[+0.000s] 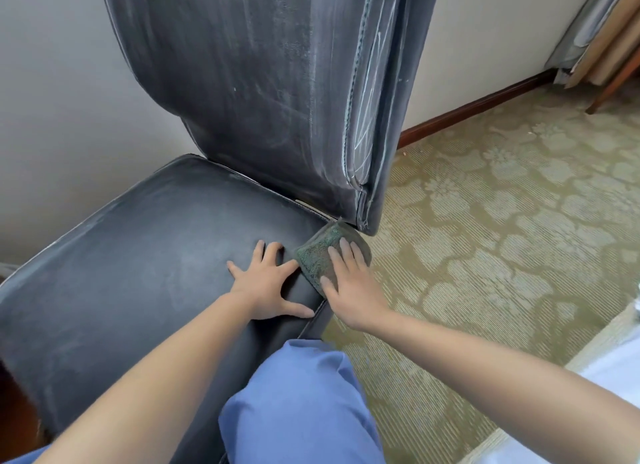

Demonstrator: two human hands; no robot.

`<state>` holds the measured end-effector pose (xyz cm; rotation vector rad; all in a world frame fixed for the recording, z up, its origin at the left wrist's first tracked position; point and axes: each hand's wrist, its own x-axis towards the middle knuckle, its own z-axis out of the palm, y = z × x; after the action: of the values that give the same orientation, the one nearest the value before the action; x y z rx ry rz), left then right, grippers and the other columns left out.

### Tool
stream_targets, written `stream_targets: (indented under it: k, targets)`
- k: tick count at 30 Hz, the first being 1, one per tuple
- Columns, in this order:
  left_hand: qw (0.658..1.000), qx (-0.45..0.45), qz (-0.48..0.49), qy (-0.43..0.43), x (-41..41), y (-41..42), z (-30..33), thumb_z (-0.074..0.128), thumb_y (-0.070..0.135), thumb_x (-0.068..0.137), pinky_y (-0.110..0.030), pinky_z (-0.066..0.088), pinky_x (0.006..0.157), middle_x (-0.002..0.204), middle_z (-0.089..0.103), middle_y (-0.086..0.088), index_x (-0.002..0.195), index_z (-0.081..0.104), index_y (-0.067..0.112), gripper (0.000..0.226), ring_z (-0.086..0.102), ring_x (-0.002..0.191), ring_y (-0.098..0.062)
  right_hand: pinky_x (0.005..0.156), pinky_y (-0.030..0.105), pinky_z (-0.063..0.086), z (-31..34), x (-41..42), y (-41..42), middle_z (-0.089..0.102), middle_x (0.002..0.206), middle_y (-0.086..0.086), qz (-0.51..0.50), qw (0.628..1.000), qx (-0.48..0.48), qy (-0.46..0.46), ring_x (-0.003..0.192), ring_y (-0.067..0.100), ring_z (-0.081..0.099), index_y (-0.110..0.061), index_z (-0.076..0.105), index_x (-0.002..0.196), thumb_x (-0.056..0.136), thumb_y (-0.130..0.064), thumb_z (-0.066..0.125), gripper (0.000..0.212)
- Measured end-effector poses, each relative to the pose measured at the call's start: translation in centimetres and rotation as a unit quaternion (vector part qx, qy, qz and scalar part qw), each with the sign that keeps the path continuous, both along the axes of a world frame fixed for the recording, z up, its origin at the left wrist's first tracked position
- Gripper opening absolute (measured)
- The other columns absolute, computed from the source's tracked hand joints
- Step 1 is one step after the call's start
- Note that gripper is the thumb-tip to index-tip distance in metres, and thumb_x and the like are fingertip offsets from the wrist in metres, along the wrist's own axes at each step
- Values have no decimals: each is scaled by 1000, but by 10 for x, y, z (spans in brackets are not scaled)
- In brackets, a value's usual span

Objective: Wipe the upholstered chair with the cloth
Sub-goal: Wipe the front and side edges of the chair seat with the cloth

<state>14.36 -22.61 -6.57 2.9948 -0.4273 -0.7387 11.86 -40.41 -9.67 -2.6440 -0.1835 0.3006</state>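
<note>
looks like a hotel rm or a home sitting rm: patterned green floral carpet point(502, 228), dark wood skirting board point(478, 108) along plain pale walls point(62, 117), curtains point(588, 23) in the corner, dark upholstered chair point(156, 255).
</note>
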Motion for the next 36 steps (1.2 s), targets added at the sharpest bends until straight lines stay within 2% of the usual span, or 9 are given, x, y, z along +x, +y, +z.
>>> stream_targets:
  k: [3, 8, 14, 17, 20, 24, 27, 31, 36]
  targets:
    - [1000, 21, -12, 16, -1, 0, 1, 63, 78, 60, -80, 10, 97, 157, -15, 1, 145, 23, 36, 103, -20, 144, -29, 117, 34, 3, -6, -5, -5, -6, 159, 1, 4, 1000, -4, -8, 145, 16, -10, -19, 8, 152, 99, -45, 31, 63]
    - [998, 31, -24, 49, -2, 3, 7, 65, 76, 60, -80, 9, 97, 157, -21, 5, 147, -4, 47, 115, -23, 143, -29, 116, 34, 7, 6, 19, -5, -1, 159, 2, -30, 999, -9, 35, 146, 20, -3, -20, 7, 152, 99, -48, 30, 65]
    - [998, 34, -36, 48, -2, 6, 8, 64, 77, 61, -79, 11, 99, 158, -19, 7, 149, 2, 44, 112, -19, 145, -28, 116, 29, 3, 11, -16, -13, -6, 159, 1, 27, 998, -51, 9, 146, 15, -7, -18, 4, 152, 99, -46, 30, 65]
    - [998, 30, -45, 37, -3, 9, 6, 59, 80, 62, -78, 10, 100, 158, -18, 8, 147, -5, 47, 111, -18, 145, -27, 115, 26, 1, 7, -28, -14, -9, 159, -2, 25, 998, -52, 4, 145, 12, -9, -20, 4, 152, 100, -44, 31, 64]
    - [998, 26, -39, 31, -2, 11, 6, 54, 82, 65, -75, 10, 103, 158, -16, 11, 149, -1, 41, 108, -16, 146, -23, 116, 30, 2, 4, -10, -7, -2, 160, 1, 16, 998, -55, -2, 146, 16, -6, -18, 7, 152, 100, -43, 30, 62]
    - [999, 13, -20, 39, 6, 15, 9, 45, 79, 76, -71, 14, 106, 158, -11, 17, 151, -1, 34, 99, -11, 147, -16, 118, 35, 10, 8, 29, 4, 5, 159, 1, -27, 998, -44, 40, 146, 18, 2, -19, 10, 152, 99, -47, 29, 62]
    - [998, 18, -22, 57, 11, 15, 14, 49, 76, 77, -72, 18, 104, 158, -11, 17, 152, -2, 31, 101, -10, 147, -16, 118, 34, 9, 14, 27, 2, 3, 160, 0, -20, 998, -35, 57, 146, 17, 2, -20, 9, 152, 99, -48, 30, 63]
    - [997, 22, -20, 77, 7, 13, 13, 53, 73, 76, -75, 17, 102, 158, -15, 16, 151, -7, 31, 105, -14, 146, -19, 116, 27, 3, 13, -21, -14, -5, 159, -1, 3, 999, -37, 30, 146, 14, -4, -18, 4, 152, 99, -46, 32, 65]
    - [996, 20, -19, 85, 11, 7, 14, 62, 68, 73, -79, 16, 98, 156, -21, 15, 150, -11, 31, 113, -21, 145, -24, 116, 29, 4, 11, -14, -9, 2, 159, 2, 1, 998, -66, 15, 146, 16, 0, -16, 9, 152, 100, -45, 29, 62]
